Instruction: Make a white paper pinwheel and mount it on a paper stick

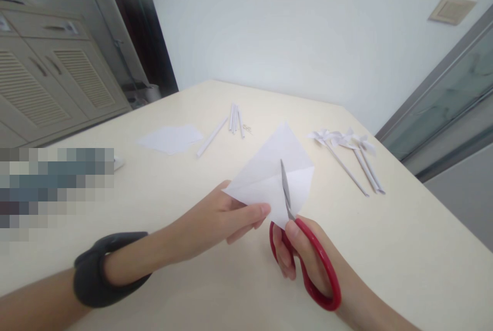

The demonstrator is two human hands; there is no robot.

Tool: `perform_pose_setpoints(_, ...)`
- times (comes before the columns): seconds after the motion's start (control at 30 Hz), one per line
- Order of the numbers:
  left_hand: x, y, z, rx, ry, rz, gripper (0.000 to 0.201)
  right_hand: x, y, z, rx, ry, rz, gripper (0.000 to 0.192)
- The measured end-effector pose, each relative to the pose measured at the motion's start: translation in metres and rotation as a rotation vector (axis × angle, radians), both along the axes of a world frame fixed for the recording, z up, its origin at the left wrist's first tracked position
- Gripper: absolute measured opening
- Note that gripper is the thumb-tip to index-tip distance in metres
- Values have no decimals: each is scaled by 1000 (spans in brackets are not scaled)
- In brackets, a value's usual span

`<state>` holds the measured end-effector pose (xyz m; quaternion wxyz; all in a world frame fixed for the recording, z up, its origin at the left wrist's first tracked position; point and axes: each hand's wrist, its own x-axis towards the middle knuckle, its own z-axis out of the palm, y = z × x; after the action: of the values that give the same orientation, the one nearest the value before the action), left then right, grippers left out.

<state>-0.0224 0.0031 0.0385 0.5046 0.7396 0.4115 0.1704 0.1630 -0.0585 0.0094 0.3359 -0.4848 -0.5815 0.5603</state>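
Observation:
A white square of paper [265, 161], creased across its middle, is held up over the table. My left hand [231, 218] pinches its lower left edge, thumb on top and fingers underneath. In my right hand [308, 243] are red-handled scissors [325, 269], with thumb and fingers through the loops. The scissor blades lie at the paper's lower corner and point away from me toward its centre. One blade shows above the sheet; the other is mostly hidden beneath it.
On the pale table [404, 228], paper sheets [169, 138] lie left, with rolled paper sticks [233, 117] and small wire-like bits [247, 128] farther back. Several paper pinwheels [341, 139] on sticks lie right. A white wall [269, 28] stands behind; a blurred patch [57, 182] covers the left edge.

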Motion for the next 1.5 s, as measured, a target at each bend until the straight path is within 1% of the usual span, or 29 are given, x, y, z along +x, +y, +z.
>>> perform_pose_setpoints(0.1, 1, 0, 0, 13, 26, 32, 48, 0, -1, -1, -17, 1, -7, 40)
perform_pose_setpoints(0.27, 0, 1, -2, 18, 36, 2, 50, 0, -1, -1, -25, 4, 2, 40)
perform_pose_setpoints(0.37, -1, 1, -3, 19, 48, 18, 51, 0, -1, -2, -27, 11, 6, 41)
perform_pose_setpoints(0.5, -1, 1, -2, 11, 22, 4, 50, 0, -1, -2, -27, 29, -23, 41)
perform_pose_setpoints(0.6, 0, 1, -1, 8, 14, 19, 49, 0, -1, -2, -40, 23, -16, 42)
perform_pose_setpoints(0.8, 2, 0, 0, -25, -32, 24, 43, -2, -2, -7, -58, 60, -34, 43)
perform_pose_setpoints(0.9, 3, 0, 0, -16, -50, 42, 43, -4, -2, -4, -47, 97, -59, 43)
perform_pose_setpoints(1.07, 5, 1, 0, -7, -104, 70, 44, -5, -1, 6, -74, 136, 0, 42)
perform_pose_setpoints(1.23, 5, 4, 1, -26, -149, 133, 39, -5, 0, 4, -84, 186, 15, 40)
perform_pose_setpoints(1.33, 3, 7, 4, -48, -169, 142, 43, -5, 0, 4, -79, 180, 42, 39)
perform_pose_setpoints(1.4, 0, 9, 6, -20, -227, 163, 46, -6, 0, 7, -82, 170, 56, 39)
perform_pose_setpoints(1.5, -5, 13, 7, 34, -433, 243, 48, -7, 1, 11, -112, 164, 76, 35)
